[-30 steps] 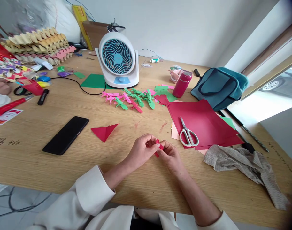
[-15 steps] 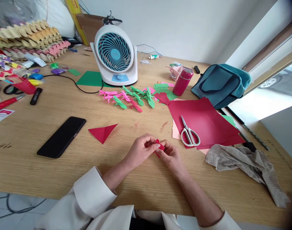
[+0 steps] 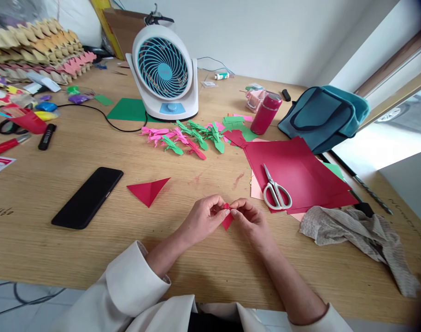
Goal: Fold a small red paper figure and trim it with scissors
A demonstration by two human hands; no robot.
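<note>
Between my hands is a small folded piece of red paper [image 3: 227, 222], its pointed end hanging below the fingertips. My left hand [image 3: 205, 216] pinches it from the left with thumb and forefinger. From the right, my right hand [image 3: 250, 221] pinches the same paper, the two thumbs almost touching. Fingers cover much of its upper part. A creased red paper triangle [image 3: 149, 191] lies on the table to the left of my hands. Beyond them sits a cluster of folded pink, green and red paper figures [image 3: 184, 138].
White-handled scissors [image 3: 277, 193] rest on a stack of red paper sheets [image 3: 296, 166] at the right. A black phone [image 3: 88, 198] lies at the left. Farther back stand a fan [image 3: 164, 69], a red flask [image 3: 266, 113] and a teal bag [image 3: 324, 117]. A crumpled cloth [image 3: 352, 230] lies front right.
The folded paper has turned between my fingers, so its point now hangs downward. My right hand has shifted slightly right and its grip has changed. The view has tilted a little.
</note>
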